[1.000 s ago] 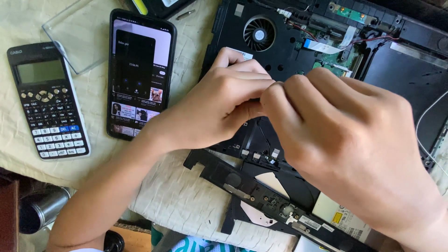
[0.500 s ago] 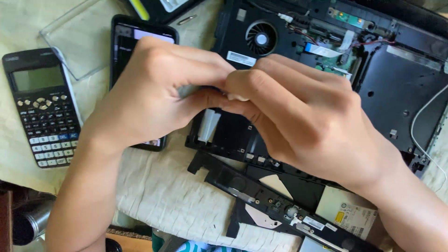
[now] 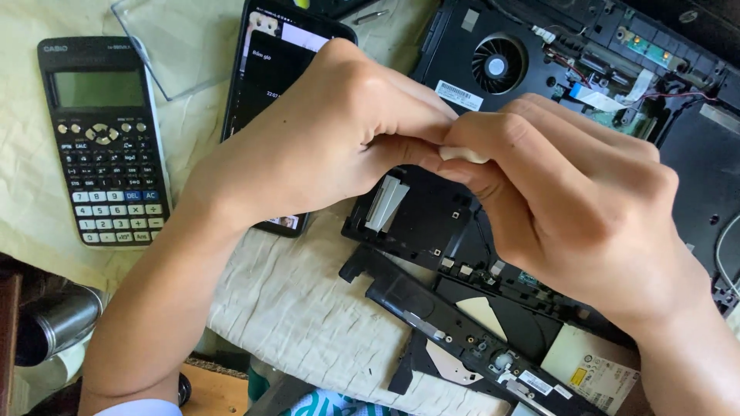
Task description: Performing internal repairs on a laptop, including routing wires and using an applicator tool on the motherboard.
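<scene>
My left hand (image 3: 331,139) and my right hand (image 3: 563,208) meet fingertip to fingertip above an opened black laptop base (image 3: 416,216). Both pinch a small pale object (image 3: 462,155) between them; most of it is hidden by my fingers and I cannot tell what it is. Below my hands the laptop shows a round cooling fan (image 3: 496,65), a green circuit board (image 3: 647,50) and a white ribbon strip (image 3: 383,204). A loosened black plastic frame piece (image 3: 432,308) lies slanted at the laptop's near corner.
A black scientific calculator (image 3: 104,146) lies at the left on the pale cloth (image 3: 301,308). A smartphone (image 3: 274,69) with a lit screen sits partly under my left hand. A clear plastic sheet (image 3: 177,46) is at the top left, a metal cylinder (image 3: 58,323) at the bottom left.
Both hands stayed joined on the small pale object and drifted slightly left and up over the laptop's edge. The view has shifted closer.
</scene>
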